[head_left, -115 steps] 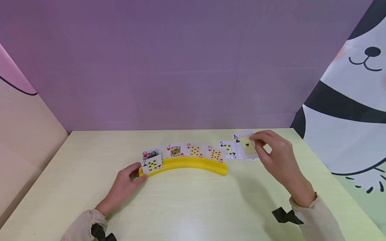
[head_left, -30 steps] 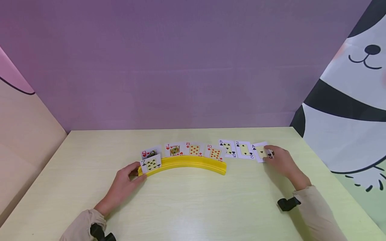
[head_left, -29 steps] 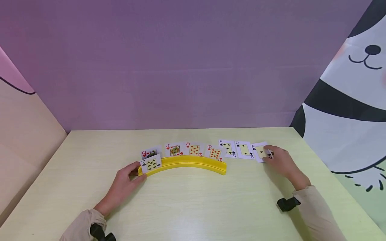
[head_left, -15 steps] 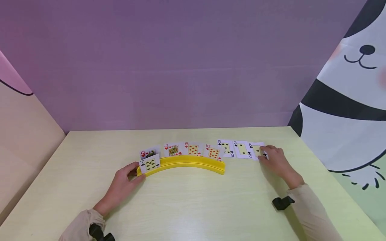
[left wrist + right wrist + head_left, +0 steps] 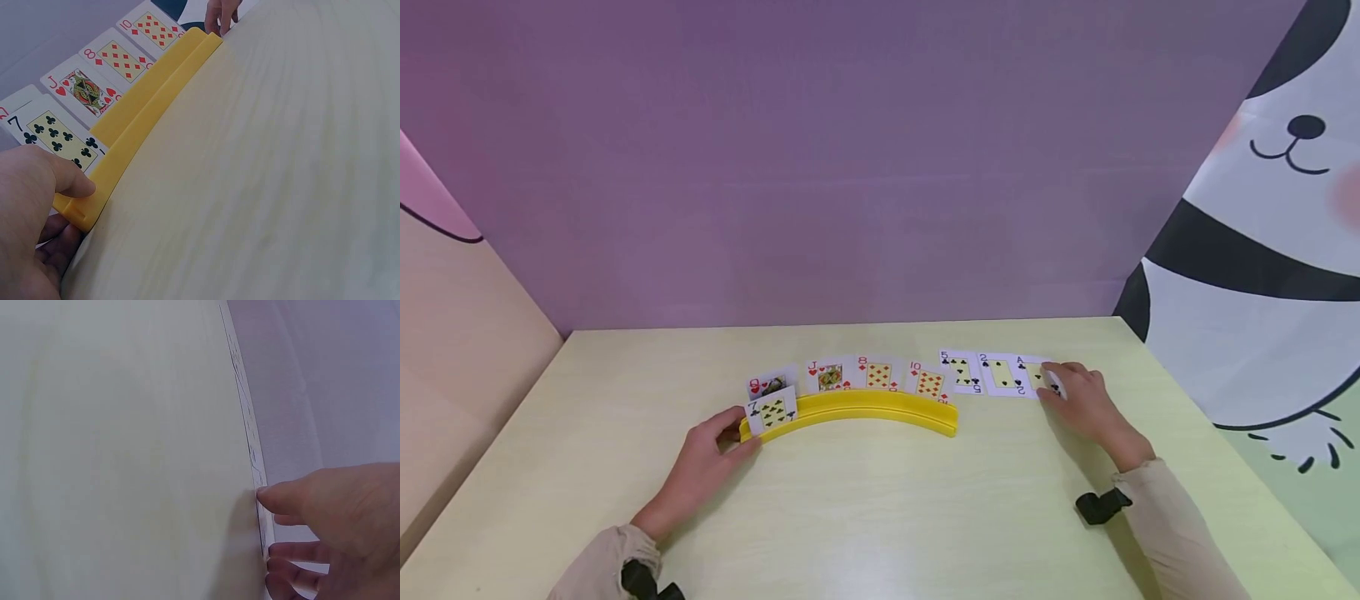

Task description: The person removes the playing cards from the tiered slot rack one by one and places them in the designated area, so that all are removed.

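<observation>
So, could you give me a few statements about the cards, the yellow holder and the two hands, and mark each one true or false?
1. The left hand grips one end of the yellow holder. True.
2. The seven of clubs stands behind the queen of hearts. False: the seven stands in front of the queen.
3. The eight of diamonds stands between the jack of hearts and the ten of diamonds. True.
4. The yellow holder is straight. False: it is curved.
5. The right hand touches the ace of clubs. True.
6. The black two is in the holder. False: it is between the black five and the ace.
</observation>
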### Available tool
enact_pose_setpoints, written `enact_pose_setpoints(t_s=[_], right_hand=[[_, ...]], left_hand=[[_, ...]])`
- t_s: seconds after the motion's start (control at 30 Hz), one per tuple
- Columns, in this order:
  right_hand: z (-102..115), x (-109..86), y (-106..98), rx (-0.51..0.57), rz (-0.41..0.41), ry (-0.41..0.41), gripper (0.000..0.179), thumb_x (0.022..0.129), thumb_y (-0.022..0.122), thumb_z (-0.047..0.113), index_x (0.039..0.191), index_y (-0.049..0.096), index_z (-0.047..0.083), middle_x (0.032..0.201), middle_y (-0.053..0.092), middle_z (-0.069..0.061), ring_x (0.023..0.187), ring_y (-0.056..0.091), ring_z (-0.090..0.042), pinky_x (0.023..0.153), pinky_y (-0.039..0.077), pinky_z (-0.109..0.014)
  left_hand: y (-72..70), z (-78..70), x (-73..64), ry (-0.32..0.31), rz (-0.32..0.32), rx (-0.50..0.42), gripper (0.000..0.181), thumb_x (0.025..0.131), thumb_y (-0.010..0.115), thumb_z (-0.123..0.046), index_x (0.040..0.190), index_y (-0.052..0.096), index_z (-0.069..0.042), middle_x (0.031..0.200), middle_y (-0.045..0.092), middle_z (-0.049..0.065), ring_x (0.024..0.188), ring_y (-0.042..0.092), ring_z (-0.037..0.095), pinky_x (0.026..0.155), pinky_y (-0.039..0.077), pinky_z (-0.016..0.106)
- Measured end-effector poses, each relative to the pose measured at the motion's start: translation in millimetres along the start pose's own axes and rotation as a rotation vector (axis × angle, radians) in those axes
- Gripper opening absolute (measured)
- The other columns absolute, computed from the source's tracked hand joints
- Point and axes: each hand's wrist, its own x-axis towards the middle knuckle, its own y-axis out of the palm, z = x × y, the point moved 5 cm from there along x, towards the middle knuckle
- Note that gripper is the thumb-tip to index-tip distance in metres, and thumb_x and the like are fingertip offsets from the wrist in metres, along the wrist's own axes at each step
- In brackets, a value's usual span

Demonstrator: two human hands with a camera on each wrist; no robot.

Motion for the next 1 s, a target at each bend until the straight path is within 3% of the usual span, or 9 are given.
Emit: enact_pose_setpoints(t_s=[0.3, 0.5, 0.67, 0.87, 1.0], right_hand=[[4, 0.3, -3, 0.007, 0.062, 0.058, 0.056, 0.1, 0.058, 0.02, 0.146, 0.038, -0.006, 0.14, 0.042, -0.037, 0.12, 0.038, -0.054, 0.1, 0.034, -0.066], [14, 0.7, -8, 0.035, 0.069, 0.047, 0.056, 0.1, 0.058, 0.02, 0.145, 0.037, -0.007, 0.137, 0.045, -0.037, 0.119, 0.047, -0.05, 0.1, 0.038, -0.066], [33, 0.0, -14, 0.086, 0.045, -0.006, 0.055, 0.099, 0.061, 0.02, 0.143, 0.042, -0.007, 0.132, 0.05, -0.035, 0.11, 0.053, -0.044, 0.093, 0.043, -0.061], [58, -3.8, -23, 0.086, 0.022, -0.047, 0.055, 0.098, 0.062, 0.018, 0.143, 0.042, -0.006, 0.14, 0.046, -0.033, 0.127, 0.042, -0.048, 0.102, 0.035, -0.065], [75, -5.9, -28, 0.08, 0.024, -0.046, 0.055, 0.098, 0.063, 0.02, 0.144, 0.044, -0.002, 0.143, 0.044, -0.03, 0.129, 0.041, -0.047, 0.104, 0.035, -0.065]], left_hand=[[-1.1, -2.5, -0.9, -0.008, 0.002, 0.013, 0.044, 0.092, 0.07, -0.01, 0.132, 0.058, 0.001, 0.124, 0.063, 0.014, 0.102, 0.06, 0.024, 0.091, 0.052, 0.035], [-0.5, -2.1, -0.6, -0.013, 0.006, 0.017, 0.043, 0.092, 0.07, -0.011, 0.132, 0.058, 0.001, 0.124, 0.063, 0.014, 0.102, 0.059, 0.023, 0.092, 0.052, 0.036], [-0.2, -1.8, -0.3, -0.01, 0.004, 0.014, 0.043, 0.091, 0.071, -0.01, 0.131, 0.059, 0.001, 0.124, 0.063, 0.014, 0.102, 0.06, 0.023, 0.091, 0.052, 0.036], [-0.5, -2.6, -0.4, 0.006, 0.003, 0.018, 0.042, 0.091, 0.071, -0.01, 0.13, 0.059, 0.001, 0.123, 0.063, 0.014, 0.101, 0.06, 0.023, 0.091, 0.052, 0.036], [-0.6, -3.0, -0.5, 0.007, 0.001, 0.015, 0.042, 0.091, 0.071, -0.009, 0.131, 0.059, 0.001, 0.124, 0.063, 0.014, 0.101, 0.06, 0.023, 0.091, 0.052, 0.036]])
